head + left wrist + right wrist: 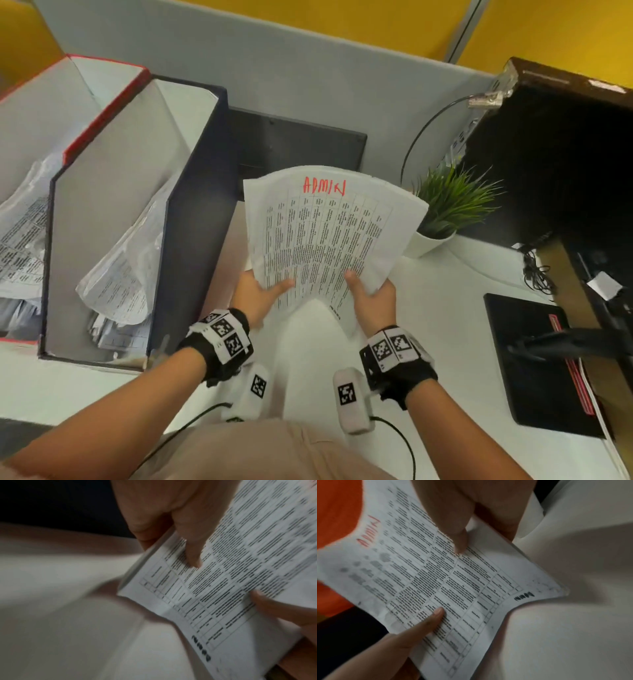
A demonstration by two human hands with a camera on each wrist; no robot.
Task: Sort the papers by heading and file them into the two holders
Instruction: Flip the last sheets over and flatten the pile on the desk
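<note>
A: In the left hand (255, 298)?
B: Pinching the near left edge of the papers (325, 236), thumb on top, fingers below.
A: And the right hand (371, 301)?
B: Pinching the near right edge of the same papers, thumb on top, the other fingers hidden under the sheets.
A: Place of the papers?
B: Held up above the white tabletop (445, 308), in the middle, tilted toward the head camera and bent between the two hands. On the top sheet, "ADMIN" in red at the far edge, over a printed table.
A: Same thing from the wrists?
B: Yes. From the left wrist, left hand (171, 513) with thumb on the papers (231, 574). From the right wrist, right hand (453, 513) with thumb on the papers (436, 581). Both views blurred.
A: The holders?
B: On the left of the tabletop, side by side and touching. Black holder (191, 212) nearer the papers, red holder (102, 116) further left. Curled printed sheets inside both.
A: Other things?
B: A small plant (452, 202) in a white pot just to the right behind the papers, a black pad (534, 356) on the near right.
</note>
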